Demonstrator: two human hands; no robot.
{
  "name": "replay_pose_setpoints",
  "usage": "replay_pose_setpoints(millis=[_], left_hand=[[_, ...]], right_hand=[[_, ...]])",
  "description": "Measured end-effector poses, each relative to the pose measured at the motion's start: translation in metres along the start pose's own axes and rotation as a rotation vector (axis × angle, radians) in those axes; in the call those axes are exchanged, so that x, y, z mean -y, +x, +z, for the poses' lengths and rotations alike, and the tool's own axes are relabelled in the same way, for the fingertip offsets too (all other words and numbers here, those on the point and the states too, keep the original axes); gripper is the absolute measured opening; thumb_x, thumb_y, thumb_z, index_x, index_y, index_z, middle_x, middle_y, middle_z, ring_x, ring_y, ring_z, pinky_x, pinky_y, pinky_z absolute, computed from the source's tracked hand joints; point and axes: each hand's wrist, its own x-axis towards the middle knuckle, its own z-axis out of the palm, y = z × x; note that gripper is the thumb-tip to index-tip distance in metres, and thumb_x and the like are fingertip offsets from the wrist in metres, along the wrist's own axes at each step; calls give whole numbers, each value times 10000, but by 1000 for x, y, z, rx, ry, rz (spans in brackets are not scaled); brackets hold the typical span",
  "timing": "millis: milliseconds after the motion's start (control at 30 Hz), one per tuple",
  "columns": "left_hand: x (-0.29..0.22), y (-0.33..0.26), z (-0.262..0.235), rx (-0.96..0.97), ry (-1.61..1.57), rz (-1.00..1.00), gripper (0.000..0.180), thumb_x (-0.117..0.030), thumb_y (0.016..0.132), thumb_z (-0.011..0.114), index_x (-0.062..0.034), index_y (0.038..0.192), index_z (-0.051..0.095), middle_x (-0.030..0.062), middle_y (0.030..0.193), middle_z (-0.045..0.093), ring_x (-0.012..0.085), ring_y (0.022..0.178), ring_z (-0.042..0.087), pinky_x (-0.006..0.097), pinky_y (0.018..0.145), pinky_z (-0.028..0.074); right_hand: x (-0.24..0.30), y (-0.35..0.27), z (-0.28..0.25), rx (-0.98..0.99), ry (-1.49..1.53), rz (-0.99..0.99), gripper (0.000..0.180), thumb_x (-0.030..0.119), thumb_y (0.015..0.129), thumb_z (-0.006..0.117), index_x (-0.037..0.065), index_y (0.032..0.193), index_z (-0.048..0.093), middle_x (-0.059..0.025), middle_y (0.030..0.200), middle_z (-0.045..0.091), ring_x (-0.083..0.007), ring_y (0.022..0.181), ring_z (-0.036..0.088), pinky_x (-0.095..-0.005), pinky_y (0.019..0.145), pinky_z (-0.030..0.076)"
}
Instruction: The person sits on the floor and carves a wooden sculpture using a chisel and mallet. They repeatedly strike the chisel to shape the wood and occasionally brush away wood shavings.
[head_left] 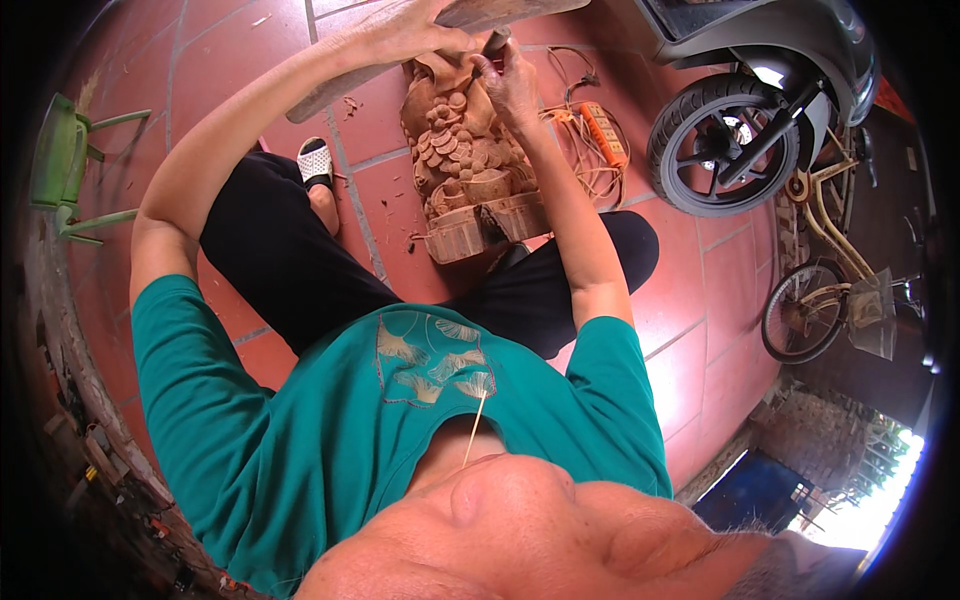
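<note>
A carved wooden sculpture [465, 150], covered with raised coin shapes and standing on a rough block base, sits on the floor in front of my knees. At its far end, my right hand [512, 88] is closed around a short, dark cylindrical tool [495, 42], whose kind I cannot make out. Just left of it, my left hand [415, 35] lies across a long grey-brown piece of wood [345, 92] and appears to grip it. The left fingers are partly hidden. The wood slants past the sculpture's far end and runs beneath my left forearm.
Wood chips [350, 106] lie on the red tiled floor [250, 45]. To the right are an orange power strip [604, 135] with tangled cords, a motorbike wheel [722, 145] and a bicycle [805, 310]. A green plastic chair [62, 155] stands at the far left.
</note>
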Motion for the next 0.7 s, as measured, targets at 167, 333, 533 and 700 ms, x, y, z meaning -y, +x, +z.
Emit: replay_pose_setpoints(millis=[167, 333, 533, 700], left_hand=[[-2, -1, 3, 24, 136, -24, 821, -273, 829, 719, -197, 1536, 308, 151, 1450, 486, 295, 1274, 516, 435, 1067, 415], [-9, 0, 3, -44, 163, 40, 817, -270, 826, 711, -219, 1537, 310, 151, 1414, 526, 303, 1205, 577, 431, 1033, 447], [30, 8, -8, 175, 199, 80, 808, -278, 827, 702, -206, 1534, 318, 168, 1363, 561, 303, 1183, 592, 425, 1013, 458], [6, -1, 12, -6, 167, 48, 794, -298, 832, 694, -195, 1528, 327, 178, 1290, 607, 311, 1147, 615, 421, 995, 464]], right_hand=[[-10, -1, 3, -4, 2, -49, 334, 258, 860, 744, 13, 987, 556, -178, 815, 701, -363, 758, 692, -425, 650, 519], [-8, -2, 0, 14, -37, -31, 349, 282, 875, 729, 20, 1040, 569, -175, 839, 710, -336, 774, 701, -420, 672, 524], [-4, -2, 2, 63, -51, 25, 329, 279, 861, 731, 29, 1042, 616, -151, 854, 719, -318, 769, 699, -417, 686, 521], [-15, -3, -4, 177, 75, 38, 286, 255, 844, 748, 17, 984, 672, -132, 839, 720, -259, 746, 695, -367, 695, 523]])
